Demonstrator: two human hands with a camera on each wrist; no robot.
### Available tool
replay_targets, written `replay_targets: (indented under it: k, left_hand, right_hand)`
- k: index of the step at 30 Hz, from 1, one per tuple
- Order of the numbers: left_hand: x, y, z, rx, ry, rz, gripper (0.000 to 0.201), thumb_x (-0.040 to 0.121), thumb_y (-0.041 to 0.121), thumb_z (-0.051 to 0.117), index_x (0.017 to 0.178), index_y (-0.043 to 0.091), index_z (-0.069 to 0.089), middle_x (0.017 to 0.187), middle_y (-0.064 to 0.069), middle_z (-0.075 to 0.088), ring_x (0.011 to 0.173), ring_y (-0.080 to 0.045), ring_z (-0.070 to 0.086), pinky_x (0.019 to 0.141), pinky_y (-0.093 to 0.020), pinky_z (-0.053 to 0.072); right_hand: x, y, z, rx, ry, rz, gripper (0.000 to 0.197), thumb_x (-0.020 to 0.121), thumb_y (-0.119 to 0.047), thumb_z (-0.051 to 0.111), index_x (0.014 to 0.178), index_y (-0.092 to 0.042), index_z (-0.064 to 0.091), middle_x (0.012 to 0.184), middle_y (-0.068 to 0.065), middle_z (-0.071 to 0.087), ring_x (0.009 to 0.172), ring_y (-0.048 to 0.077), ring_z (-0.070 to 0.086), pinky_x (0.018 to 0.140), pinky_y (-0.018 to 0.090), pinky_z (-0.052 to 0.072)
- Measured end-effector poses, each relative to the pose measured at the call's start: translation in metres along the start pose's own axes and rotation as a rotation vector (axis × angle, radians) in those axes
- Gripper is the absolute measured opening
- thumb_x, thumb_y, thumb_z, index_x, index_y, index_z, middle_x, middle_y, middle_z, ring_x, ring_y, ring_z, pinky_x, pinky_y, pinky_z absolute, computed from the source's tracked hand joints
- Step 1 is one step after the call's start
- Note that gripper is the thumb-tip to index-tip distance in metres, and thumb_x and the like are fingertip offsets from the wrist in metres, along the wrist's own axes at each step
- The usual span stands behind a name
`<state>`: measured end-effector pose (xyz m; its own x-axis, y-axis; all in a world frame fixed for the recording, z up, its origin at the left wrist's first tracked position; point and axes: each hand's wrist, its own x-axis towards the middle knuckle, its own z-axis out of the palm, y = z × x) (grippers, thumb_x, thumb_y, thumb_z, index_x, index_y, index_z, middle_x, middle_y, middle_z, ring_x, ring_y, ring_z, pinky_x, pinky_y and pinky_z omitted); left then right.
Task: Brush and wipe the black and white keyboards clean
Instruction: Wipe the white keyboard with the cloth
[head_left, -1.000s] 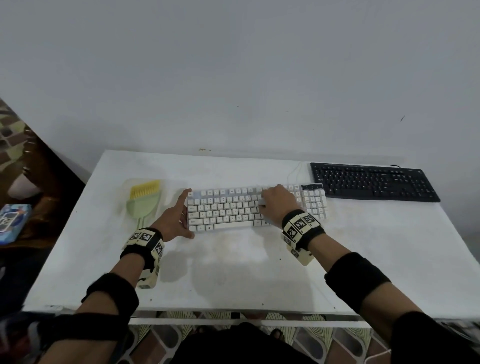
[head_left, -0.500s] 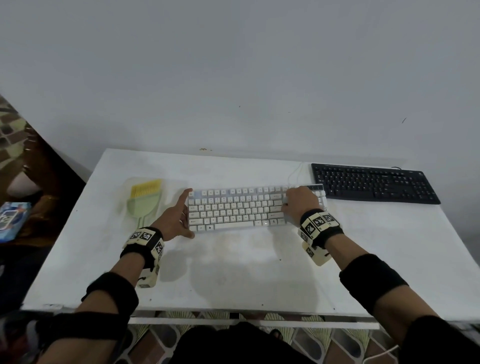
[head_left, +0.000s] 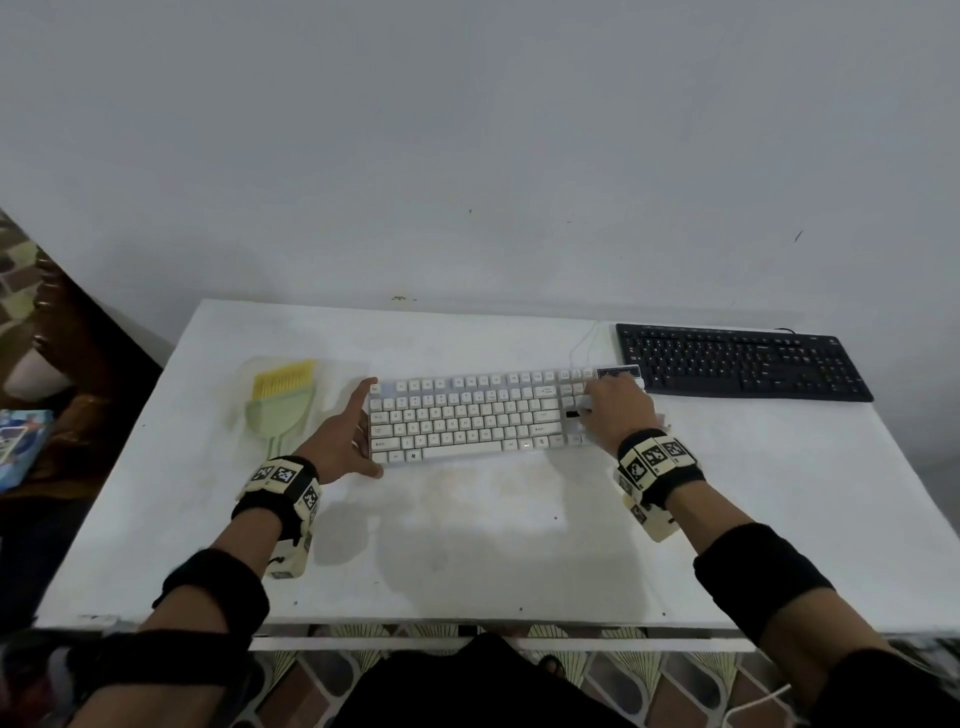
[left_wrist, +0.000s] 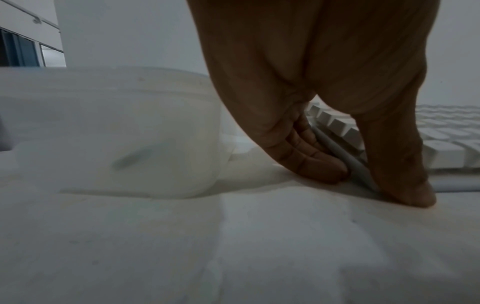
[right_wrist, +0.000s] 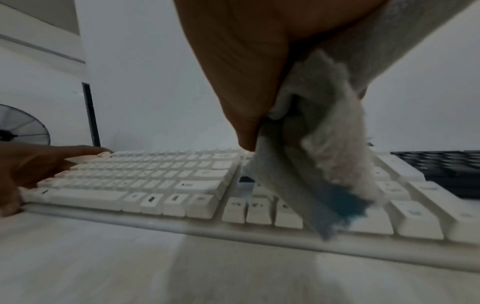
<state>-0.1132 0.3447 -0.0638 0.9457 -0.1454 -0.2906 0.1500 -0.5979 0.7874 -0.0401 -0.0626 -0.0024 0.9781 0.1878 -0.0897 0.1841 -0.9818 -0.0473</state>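
The white keyboard (head_left: 467, 421) lies at the middle of the white table (head_left: 467, 545). My left hand (head_left: 353, 431) braces its left end, fingers straight along the side edge and thumb at the front corner (left_wrist: 371, 183). My right hand (head_left: 618, 410) holds a bunched grey cloth (right_wrist: 319, 164) and presses it on the number pad at the keyboard's right end; the hand hides most of the cloth in the head view. The black keyboard (head_left: 743, 361) lies at the back right, just beyond the white one. A green brush with yellow bristles (head_left: 283, 395) lies left of my left hand.
The brush rests on a translucent plastic lid or tray (left_wrist: 116, 133) near the table's left side. A white cable (head_left: 582, 348) runs from the white keyboard toward the wall. A blue box (head_left: 21, 441) sits off the table at the left.
My right hand has slid the cloth rightward along the white keyboard, from its middle to the number pad. My left hand has stayed at the left end.
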Motion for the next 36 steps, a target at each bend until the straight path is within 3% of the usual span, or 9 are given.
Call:
replay_targets:
  k: [4,7,10,14,19,24,28,33,36]
  left_hand:
    - [0.000,0.000,-0.001,0.007,0.014,0.006,0.139,0.063,-0.005,0.094,0.146,0.057,0.000,0.104,-0.008,0.064,0.085,-0.022,0.070,0.071,-0.024,0.058]
    - [0.000,0.001,0.000,0.005,0.014,0.003,0.139,0.064,-0.005,0.093,0.146,0.057,0.001,0.104,-0.007,0.064,0.084,-0.021,0.070,0.072,-0.023,0.057]
    - [0.000,0.001,-0.001,0.003,0.009,0.001,0.140,0.064,-0.004,0.093,0.148,0.055,-0.001,0.104,-0.006,0.065,0.084,-0.020,0.070,0.072,-0.023,0.057]
    - [-0.001,-0.001,0.000,0.003,0.022,0.007,0.139,0.064,-0.005,0.093,0.147,0.056,0.000,0.103,-0.007,0.065,0.084,-0.020,0.070,0.070,-0.022,0.056]
    - [-0.001,0.001,0.000,0.013,0.026,0.017,0.139,0.064,-0.004,0.094,0.139,0.065,0.000,0.104,-0.008,0.064,0.083,-0.020,0.070,0.068,-0.021,0.056]
    - [-0.001,0.002,0.000,0.017,0.023,0.010,0.139,0.064,-0.003,0.094,0.143,0.061,0.000,0.105,-0.008,0.065,0.085,-0.021,0.070,0.069,-0.022,0.057]
    - [-0.001,0.002,-0.001,0.018,0.016,0.001,0.138,0.065,-0.003,0.094,0.145,0.058,-0.001,0.105,-0.007,0.064,0.085,-0.020,0.070,0.068,-0.021,0.056]
    - [-0.001,0.002,-0.001,0.015,0.016,0.005,0.139,0.063,-0.003,0.095,0.141,0.063,0.000,0.104,-0.008,0.065,0.084,-0.020,0.071,0.069,-0.022,0.057]
    - [-0.001,0.004,0.000,0.011,0.019,0.009,0.138,0.064,-0.003,0.094,0.140,0.063,0.000,0.104,-0.007,0.064,0.084,-0.021,0.070,0.069,-0.022,0.057]
  right_hand:
    - [0.006,0.008,0.006,0.005,0.015,-0.047,0.027,0.091,-0.041,0.036,0.071,-0.029,0.048,0.075,-0.012,0.051,0.080,0.017,0.054,0.077,0.032,0.049]
    - [-0.002,0.000,0.006,-0.009,0.005,-0.125,0.020,0.095,-0.031,0.051,0.081,-0.020,0.061,0.084,-0.004,0.058,0.092,0.022,0.052,0.069,0.032,0.047]
    - [-0.006,0.009,0.002,0.017,0.028,0.011,0.016,0.096,-0.025,0.056,0.098,-0.013,0.066,0.097,0.003,0.065,0.107,0.025,0.053,0.074,0.037,0.054]
    - [-0.005,0.012,-0.001,0.065,0.050,0.105,0.011,0.092,-0.020,0.057,0.087,-0.012,0.064,0.089,0.006,0.065,0.093,0.025,0.061,0.069,0.033,0.054]
    - [-0.004,-0.010,0.009,0.045,-0.016,-0.123,0.018,0.096,-0.033,0.049,0.082,-0.023,0.050,0.085,-0.007,0.056,0.091,0.019,0.055,0.078,0.029,0.049]
    - [-0.008,0.005,0.001,0.052,0.046,0.120,0.017,0.098,-0.024,0.052,0.102,-0.011,0.063,0.098,0.005,0.064,0.102,0.024,0.056,0.079,0.039,0.055]
    - [-0.008,0.032,-0.009,0.086,0.124,0.246,0.018,0.095,-0.025,0.056,0.087,-0.010,0.063,0.084,0.006,0.064,0.083,0.024,0.060,0.068,0.037,0.056]
    - [0.001,0.046,-0.008,-0.103,0.026,-0.159,0.044,0.092,-0.037,0.033,0.073,-0.026,0.071,0.077,-0.013,0.068,0.071,0.012,0.056,0.076,0.032,0.045]
    - [0.002,0.055,-0.002,-0.193,-0.052,-0.215,0.032,0.094,-0.033,0.044,0.080,-0.029,0.073,0.085,-0.015,0.071,0.079,0.012,0.056,0.082,0.032,0.043]
